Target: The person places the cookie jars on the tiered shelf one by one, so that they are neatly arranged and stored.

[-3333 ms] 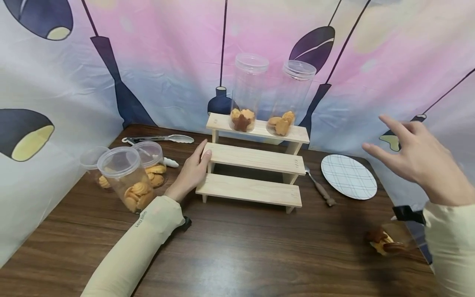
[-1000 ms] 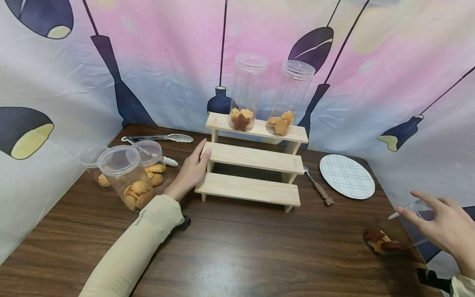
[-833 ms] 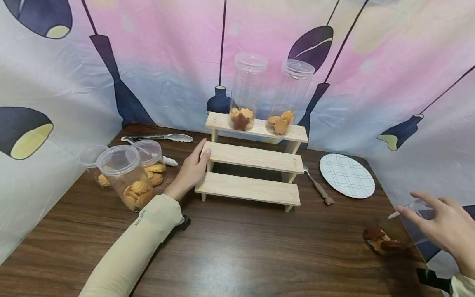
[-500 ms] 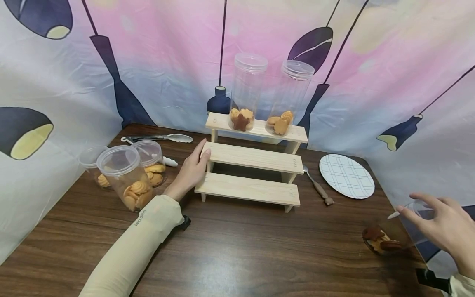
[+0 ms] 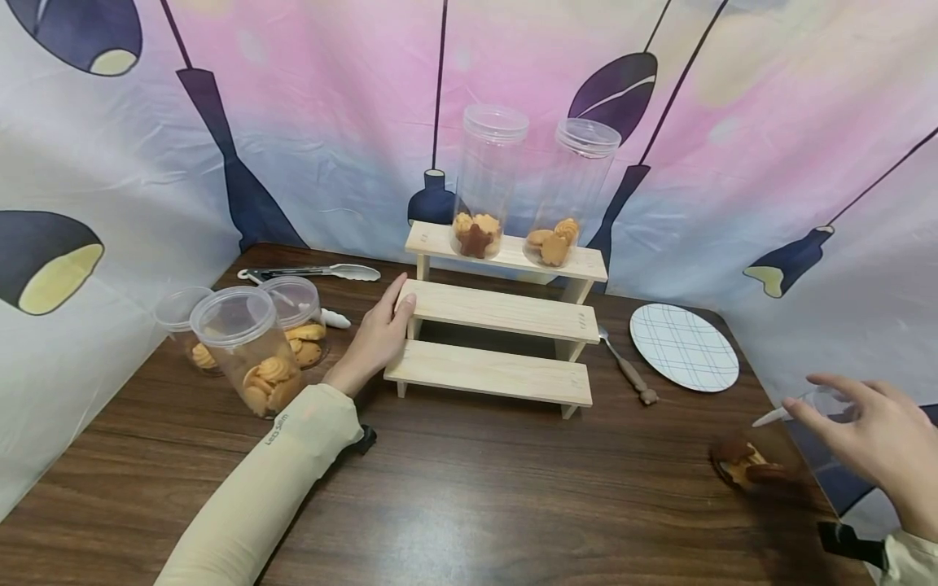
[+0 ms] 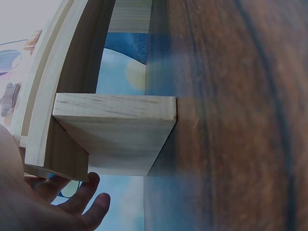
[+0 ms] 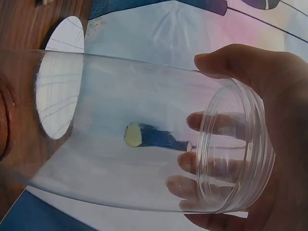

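At the right edge of the table, my right hand (image 5: 872,431) grips a tall clear plastic jar (image 7: 144,101) round its lidded top. Brown and golden cookies (image 5: 747,465) lie at the bottom of that jar, blurred in the head view. My left hand (image 5: 374,334) holds the left end of the middle board of a three-step wooden display stand (image 5: 498,312). Its thumb lies at the board's front, and in the left wrist view the fingers (image 6: 89,192) reach round the board's end. Two clear cookie jars (image 5: 478,236) (image 5: 554,244) stand on the top step.
Several more cookie jars (image 5: 238,334) stand at the left, in front of metal tongs (image 5: 322,271). Right of the stand lie a fork-like utensil with a brown handle (image 5: 626,370) and a white checked plate (image 5: 683,347). Printed fabric (image 5: 330,122) encloses the table's back and sides.
My right hand came down from raised and empty to the jar at the right, and now grips its top. Lately that jar has shifted slightly left. My left hand keeps its place.
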The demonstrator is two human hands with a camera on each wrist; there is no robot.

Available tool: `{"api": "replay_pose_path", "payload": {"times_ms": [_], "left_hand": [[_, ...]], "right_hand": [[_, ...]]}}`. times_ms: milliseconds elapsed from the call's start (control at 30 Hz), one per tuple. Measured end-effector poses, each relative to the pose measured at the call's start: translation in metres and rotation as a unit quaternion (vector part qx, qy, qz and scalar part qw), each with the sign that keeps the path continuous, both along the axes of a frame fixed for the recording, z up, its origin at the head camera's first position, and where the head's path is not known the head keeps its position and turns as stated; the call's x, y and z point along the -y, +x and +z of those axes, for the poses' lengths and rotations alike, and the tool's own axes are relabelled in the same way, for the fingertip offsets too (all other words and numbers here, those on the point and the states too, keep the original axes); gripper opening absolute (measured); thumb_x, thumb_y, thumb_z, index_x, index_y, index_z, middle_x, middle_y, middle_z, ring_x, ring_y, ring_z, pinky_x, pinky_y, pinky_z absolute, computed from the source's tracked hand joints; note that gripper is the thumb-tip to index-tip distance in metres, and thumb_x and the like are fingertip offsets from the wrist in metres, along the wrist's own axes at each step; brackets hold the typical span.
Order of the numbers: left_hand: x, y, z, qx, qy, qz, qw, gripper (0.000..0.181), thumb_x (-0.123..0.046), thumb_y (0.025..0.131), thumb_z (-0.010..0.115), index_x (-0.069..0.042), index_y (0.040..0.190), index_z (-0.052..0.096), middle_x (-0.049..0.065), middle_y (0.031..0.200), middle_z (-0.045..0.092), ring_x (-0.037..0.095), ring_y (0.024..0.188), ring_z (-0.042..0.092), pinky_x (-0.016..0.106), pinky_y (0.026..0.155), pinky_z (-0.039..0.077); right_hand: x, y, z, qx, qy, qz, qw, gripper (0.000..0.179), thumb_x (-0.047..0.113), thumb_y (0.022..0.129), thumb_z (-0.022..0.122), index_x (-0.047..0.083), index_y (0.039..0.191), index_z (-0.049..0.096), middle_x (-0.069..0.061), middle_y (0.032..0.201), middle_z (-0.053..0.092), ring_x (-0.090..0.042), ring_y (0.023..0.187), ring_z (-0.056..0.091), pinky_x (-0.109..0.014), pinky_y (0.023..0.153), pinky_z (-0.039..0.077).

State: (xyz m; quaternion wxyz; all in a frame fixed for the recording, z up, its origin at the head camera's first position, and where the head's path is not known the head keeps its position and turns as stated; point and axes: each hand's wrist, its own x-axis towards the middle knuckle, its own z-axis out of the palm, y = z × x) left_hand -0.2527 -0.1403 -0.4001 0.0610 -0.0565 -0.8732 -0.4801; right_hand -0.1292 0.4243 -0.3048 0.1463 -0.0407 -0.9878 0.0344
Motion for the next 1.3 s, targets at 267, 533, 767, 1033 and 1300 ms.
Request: {"api": "replay_pose_path", "payload": {"times_ms": [267, 533, 767, 1033, 1300], "left_hand": [[0.000, 0.000, -0.001, -0.001, -0.005, 0.006, 1.0000, 0.066, -0.062, 0.103, 0.026, -0.033, 0.161, 0.016, 0.011, 0.161, 0.030, 0.038, 0.145, 0.031, 0.059, 0.115, 0.027], [0.000, 0.000, -0.001, -0.001, 0.001, 0.003, 1.0000, 0.066, -0.062, 0.103, 0.027, -0.033, 0.161, 0.017, 0.011, 0.161, 0.031, 0.037, 0.145, 0.032, 0.058, 0.115, 0.028], [0.001, 0.001, -0.002, 0.002, -0.002, -0.003, 1.0000, 0.066, -0.063, 0.103, 0.026, -0.033, 0.161, 0.015, 0.012, 0.161, 0.030, 0.039, 0.145, 0.031, 0.060, 0.114, 0.027], [0.001, 0.000, -0.001, -0.004, -0.003, -0.007, 1.0000, 0.065, -0.061, 0.103, 0.027, -0.033, 0.161, 0.015, 0.011, 0.162, 0.029, 0.039, 0.145, 0.031, 0.059, 0.115, 0.027], [0.001, 0.000, -0.001, -0.005, 0.000, -0.004, 1.0000, 0.065, -0.061, 0.103, 0.027, -0.034, 0.161, 0.016, 0.011, 0.162, 0.029, 0.038, 0.145, 0.031, 0.059, 0.114, 0.028]], "right_hand": [[0.015, -0.011, 0.017, 0.027, -0.006, 0.034, 0.9990, 0.071, 0.052, 0.093, 0.064, -0.009, 0.128, 0.054, -0.045, 0.121, 0.042, -0.055, 0.093, 0.052, -0.065, 0.069, 0.042], [0.037, -0.025, 0.034, 0.028, 0.005, 0.062, 0.9977, 0.072, 0.055, 0.092, 0.064, -0.006, 0.131, 0.055, -0.042, 0.120, 0.042, -0.051, 0.092, 0.054, -0.065, 0.065, 0.043], [0.057, -0.037, 0.048, 0.045, 0.002, 0.072, 0.9964, 0.074, 0.060, 0.093, 0.058, 0.000, 0.136, 0.054, -0.040, 0.124, 0.041, -0.048, 0.095, 0.055, -0.065, 0.065, 0.042], [0.082, -0.049, 0.068, 0.027, -0.008, 0.107, 0.9939, 0.068, 0.056, 0.093, 0.062, 0.004, 0.135, 0.056, -0.035, 0.127, 0.044, -0.048, 0.100, 0.052, -0.067, 0.069, 0.040], [0.111, -0.055, 0.092, 0.021, -0.001, 0.127, 0.9917, 0.067, 0.063, 0.090, 0.060, 0.014, 0.135, 0.060, -0.028, 0.135, 0.045, -0.045, 0.105, 0.055, -0.070, 0.070, 0.041]]}}
